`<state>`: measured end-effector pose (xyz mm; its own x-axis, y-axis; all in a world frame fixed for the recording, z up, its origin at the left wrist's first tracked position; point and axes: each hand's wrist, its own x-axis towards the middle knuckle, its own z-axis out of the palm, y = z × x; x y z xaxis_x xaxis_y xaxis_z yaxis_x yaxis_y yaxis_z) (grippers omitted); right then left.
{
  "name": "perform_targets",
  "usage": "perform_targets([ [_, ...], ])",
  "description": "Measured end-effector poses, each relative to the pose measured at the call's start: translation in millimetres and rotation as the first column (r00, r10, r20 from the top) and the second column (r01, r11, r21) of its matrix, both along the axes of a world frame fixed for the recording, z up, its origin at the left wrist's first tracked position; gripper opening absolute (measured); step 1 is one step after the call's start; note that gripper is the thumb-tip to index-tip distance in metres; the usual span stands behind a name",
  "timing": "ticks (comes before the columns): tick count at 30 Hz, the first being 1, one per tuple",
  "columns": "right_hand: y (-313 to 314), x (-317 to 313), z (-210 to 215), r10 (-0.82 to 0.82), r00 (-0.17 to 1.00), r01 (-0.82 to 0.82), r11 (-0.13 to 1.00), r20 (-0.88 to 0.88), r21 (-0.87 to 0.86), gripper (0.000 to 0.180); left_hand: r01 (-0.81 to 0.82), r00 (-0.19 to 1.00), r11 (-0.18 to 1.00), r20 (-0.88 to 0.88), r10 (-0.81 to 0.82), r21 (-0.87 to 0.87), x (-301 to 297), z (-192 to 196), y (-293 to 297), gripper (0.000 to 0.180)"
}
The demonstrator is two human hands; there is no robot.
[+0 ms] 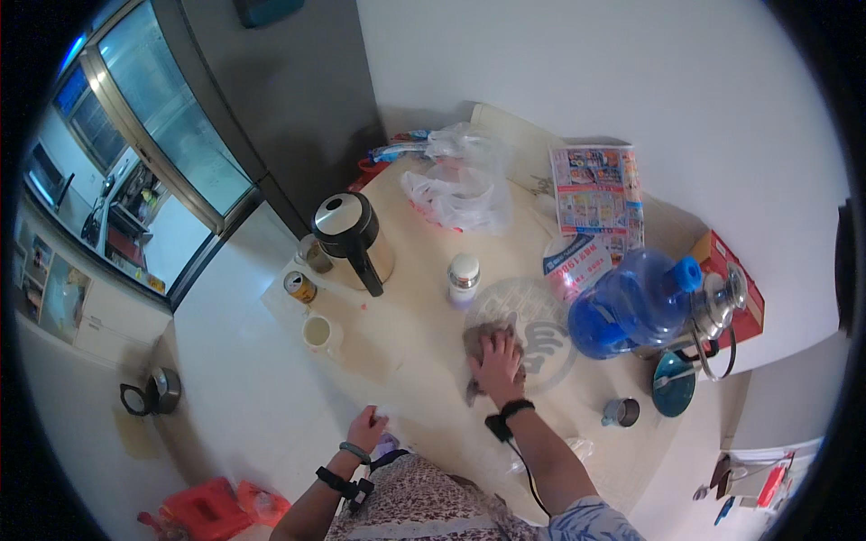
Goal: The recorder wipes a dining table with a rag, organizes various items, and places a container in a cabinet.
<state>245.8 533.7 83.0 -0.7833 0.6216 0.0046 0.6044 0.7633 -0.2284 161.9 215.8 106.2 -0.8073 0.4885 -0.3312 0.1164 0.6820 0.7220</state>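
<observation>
My right hand [497, 362] presses down on a crumpled grey-brown cloth [473, 391], its fingers curled over it on the pale tabletop. Beneath and beside the cloth lies a round printed pattern [546, 347] on the table. A white-capped bottle [464, 281] stands just beyond this hand. By the near edge of the table is my left hand [366, 429], closed, with something small and whitish at its fingertips that I cannot make out.
To the left stand a large thermos jug [370, 248], a can [299, 287] and a white mug [321, 334]. Plastic bags [465, 194] lie at the back. On the right are a blue water jug [622, 307], a metal cup [621, 412] and a teal bowl [672, 397].
</observation>
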Motion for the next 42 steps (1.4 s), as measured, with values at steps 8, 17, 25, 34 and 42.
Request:
perform_targets([
  [8,-44,30,27,0.341,0.933,-0.343,0.742,-0.115,-0.576,0.057,0.114,0.982,0.993,0.148,-0.119,0.040,-19,8,63,0.033],
  [17,15,-94,73,-0.217,0.782,0.023,0.947,-0.584,-0.321,0.080,0.322,0.921,0.923,0.158,-0.357,0.210,-69,-3,62,0.029],
  [25,35,-140,62,-0.445,0.604,0.082,0.860,-0.661,-0.504,0.085,0.349,0.916,0.916,0.133,-0.378,0.199,-97,5,65,0.029],
  [34,94,-90,52,-0.457,0.532,0.103,0.870,-0.712,-0.481,0.078,0.306,0.943,0.939,0.088,-0.322,0.157,-89,-17,75,0.031],
  [42,170,0,43,-0.576,0.503,0.427,0.814,-0.644,-0.395,0.081,0.317,0.919,0.939,0.201,-0.339,0.132,-82,-16,92,0.034],
])
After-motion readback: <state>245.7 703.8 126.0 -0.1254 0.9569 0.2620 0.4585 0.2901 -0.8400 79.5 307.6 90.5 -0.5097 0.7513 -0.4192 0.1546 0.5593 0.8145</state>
